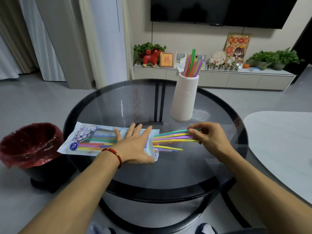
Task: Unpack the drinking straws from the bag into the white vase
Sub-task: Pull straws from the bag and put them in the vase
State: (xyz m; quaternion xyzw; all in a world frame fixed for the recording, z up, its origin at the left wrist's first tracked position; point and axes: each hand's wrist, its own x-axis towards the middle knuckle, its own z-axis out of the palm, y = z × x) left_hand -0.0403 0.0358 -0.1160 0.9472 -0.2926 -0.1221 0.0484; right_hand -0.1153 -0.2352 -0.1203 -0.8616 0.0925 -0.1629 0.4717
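A clear and white straw bag (87, 139) lies flat on the round glass table (168, 173), its open end facing right. My left hand (135, 146) presses flat on the bag with fingers spread. Several coloured straws (170, 137) stick out of the open end. My right hand (209, 137) pinches the far ends of a bunch of them, just right of the bag. A ribbed white vase (184, 97) stands upright at the table's far side, with several straws (192, 65) standing in it.
A black bin with a red liner (28, 146) sits on the floor left of the table. A white table's corner (283, 146) lies to the right. A low cabinet (216, 78) with plants and ornaments stands behind, under a wall television.
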